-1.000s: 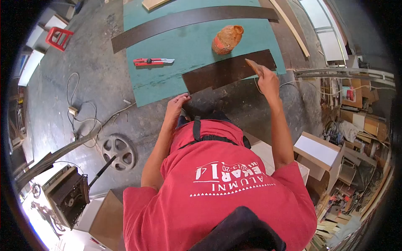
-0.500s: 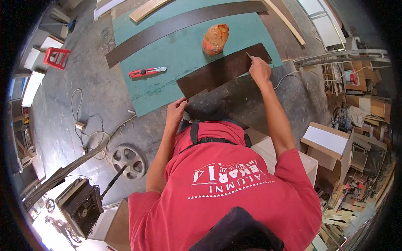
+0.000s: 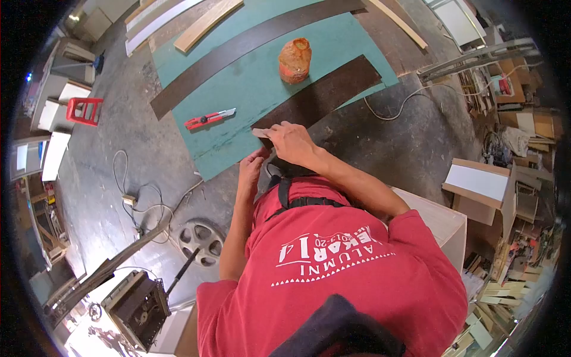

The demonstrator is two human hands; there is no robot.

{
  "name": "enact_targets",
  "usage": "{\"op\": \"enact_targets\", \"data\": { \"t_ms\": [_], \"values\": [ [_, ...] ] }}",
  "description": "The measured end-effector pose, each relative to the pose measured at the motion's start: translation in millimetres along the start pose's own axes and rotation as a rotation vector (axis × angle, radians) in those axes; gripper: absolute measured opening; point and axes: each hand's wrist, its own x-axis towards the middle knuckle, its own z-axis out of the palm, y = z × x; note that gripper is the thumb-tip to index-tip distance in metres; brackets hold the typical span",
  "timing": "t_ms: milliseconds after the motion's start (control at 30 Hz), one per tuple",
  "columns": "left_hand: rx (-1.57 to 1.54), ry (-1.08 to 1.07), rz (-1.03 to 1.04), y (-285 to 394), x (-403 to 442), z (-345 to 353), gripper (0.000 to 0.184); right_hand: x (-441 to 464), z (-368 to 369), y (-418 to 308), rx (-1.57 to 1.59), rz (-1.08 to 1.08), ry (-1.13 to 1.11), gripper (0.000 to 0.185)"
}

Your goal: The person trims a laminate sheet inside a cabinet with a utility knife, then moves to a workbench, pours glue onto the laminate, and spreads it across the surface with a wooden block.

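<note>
A dark brown strip (image 3: 327,91) lies slantwise along the near edge of the green board (image 3: 220,146). At its left end, my right hand (image 3: 291,143) presses a thin, pale, flat spreader (image 3: 260,132) against the surface, fingers closed on it. My left hand (image 3: 254,162) pinches the strip's near left corner just below. Beyond the strip stands an orange, crusted pot (image 3: 295,60) with an opening on top. A red utility knife (image 3: 209,119) with its blade out lies to the left on the board.
A longer dark strip (image 3: 238,50) crosses the board behind. Wooden battens (image 3: 208,25) lie at the back. Cables (image 3: 146,205) and a spoked wheel (image 3: 201,241) are on the floor at left, near a red stool (image 3: 83,111). A box-like cabinet (image 3: 437,223) stands at right.
My right hand has moved from the strip's right end to its left end, close to my left hand. My left hand stays at the near left corner. The view has shifted slightly.
</note>
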Motion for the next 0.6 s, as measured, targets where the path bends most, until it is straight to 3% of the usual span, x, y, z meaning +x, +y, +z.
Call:
{"op": "enact_targets", "data": {
  "t_ms": [100, 167, 233, 300, 367, 433, 500, 567, 600],
  "values": [
    [0.001, -0.032, 0.005, 11, -7, -1, 0.044, -8, -29, 19, 0.055, 0.107, -0.007, 0.031],
    [-0.092, -0.009, 0.050, 13, -8, -1, 0.047, -17, -44, 52, 0.092, 0.210, 0.152, 0.033],
    [-0.117, 0.017, 0.058, 21, -9, 2, 0.049, -23, -77, 81, 0.060, 0.378, 0.107, 0.039],
    [-0.140, 0.049, 0.065, 26, -8, 2, 0.051, -32, -95, 120, 0.061, 0.491, 0.170, 0.034],
    [-0.058, 0.113, 0.037, 31, -3, -1, 0.053, -37, -119, 155, -0.123, 0.666, 0.179, 0.032],
    [0.053, 0.151, 0.020, 34, 7, -5, 0.054, -50, -136, 194, -0.196, 0.644, 0.319, 0.028],
    [0.164, 0.193, 0.002, 30, 16, -4, 0.055, -62, -152, 228, -0.219, 0.717, 0.308, 0.027],
    [0.336, 0.381, 0.246, 26, 26, -4, 0.057, -63, -155, 247, -0.236, 0.796, 0.300, 0.027],
    [0.307, 0.405, 0.248, 25, 31, -2, 0.065, -64, -153, 255, -0.256, 0.806, 0.286, 0.027]
  ]
}}
